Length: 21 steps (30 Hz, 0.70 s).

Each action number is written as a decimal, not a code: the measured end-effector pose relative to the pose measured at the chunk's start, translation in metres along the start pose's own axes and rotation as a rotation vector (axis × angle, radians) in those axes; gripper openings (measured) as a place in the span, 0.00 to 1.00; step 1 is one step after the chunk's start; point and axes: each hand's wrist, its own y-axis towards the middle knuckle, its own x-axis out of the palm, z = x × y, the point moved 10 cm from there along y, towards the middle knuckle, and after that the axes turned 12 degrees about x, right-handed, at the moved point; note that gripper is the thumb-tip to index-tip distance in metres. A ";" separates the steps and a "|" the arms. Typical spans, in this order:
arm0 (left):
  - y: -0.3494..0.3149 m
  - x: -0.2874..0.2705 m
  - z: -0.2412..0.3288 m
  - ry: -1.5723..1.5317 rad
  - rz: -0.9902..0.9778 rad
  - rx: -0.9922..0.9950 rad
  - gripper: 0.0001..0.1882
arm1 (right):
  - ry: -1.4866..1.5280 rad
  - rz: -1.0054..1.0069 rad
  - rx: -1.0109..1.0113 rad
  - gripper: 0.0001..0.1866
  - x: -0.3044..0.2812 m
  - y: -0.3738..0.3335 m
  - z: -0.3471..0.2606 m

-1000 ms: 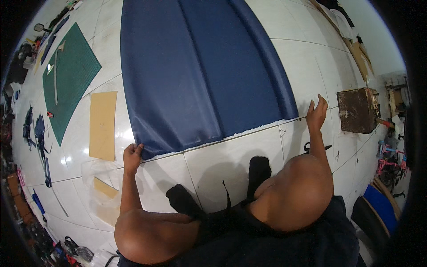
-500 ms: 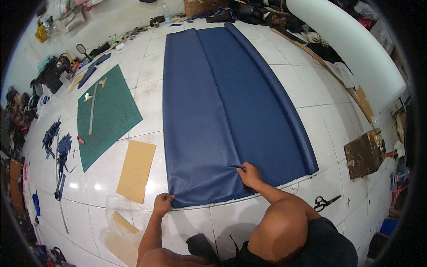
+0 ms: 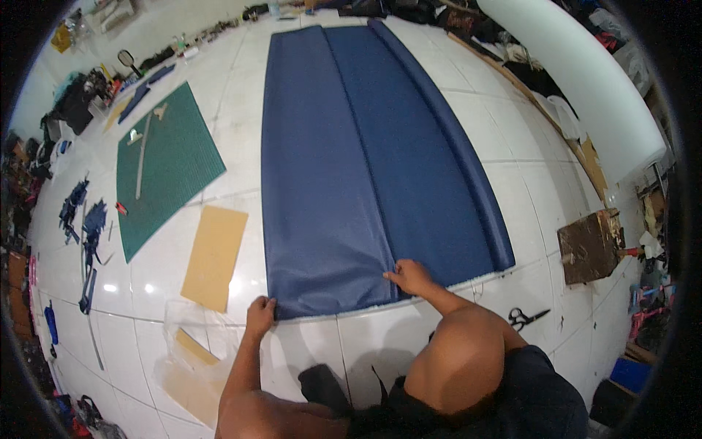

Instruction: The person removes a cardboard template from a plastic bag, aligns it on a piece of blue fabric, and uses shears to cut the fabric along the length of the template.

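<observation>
A long navy blue sheet of fabric (image 3: 307, 161) lies lengthwise on the tiled floor, its left part folded over so that a smoother face shows. Beside the fold runs a darker, textured strip (image 3: 409, 161), and the right edge is curled into a roll. My left hand (image 3: 261, 314) is closed on the near left corner of the fabric. My right hand (image 3: 411, 278) pinches the fold's edge near the fabric's near end. Shallow wrinkles cross the layer between the hands.
Left of the fabric lie a tan board (image 3: 214, 257), a green cutting mat (image 3: 168, 172) with a metal ruler (image 3: 143, 157), and navy scraps (image 3: 93, 227). Black scissors (image 3: 528, 319) and a brown block (image 3: 589, 247) lie to the right. A large white roll (image 3: 585, 88) stretches along the far right.
The raised crease by my right hand has flattened, and the fold's edge lies straighter toward the near end. Both hands keep their hold. The whole view has shifted slightly.
</observation>
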 end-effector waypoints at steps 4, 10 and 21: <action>-0.002 0.011 -0.005 0.175 0.043 0.045 0.20 | -0.071 0.003 0.010 0.24 0.002 -0.005 0.005; -0.009 0.002 -0.001 -0.069 0.143 0.089 0.18 | -0.061 -0.093 -0.037 0.24 -0.006 -0.010 0.006; -0.024 0.008 -0.006 -0.076 -0.016 0.028 0.19 | -0.100 0.012 -0.156 0.19 0.008 -0.035 0.011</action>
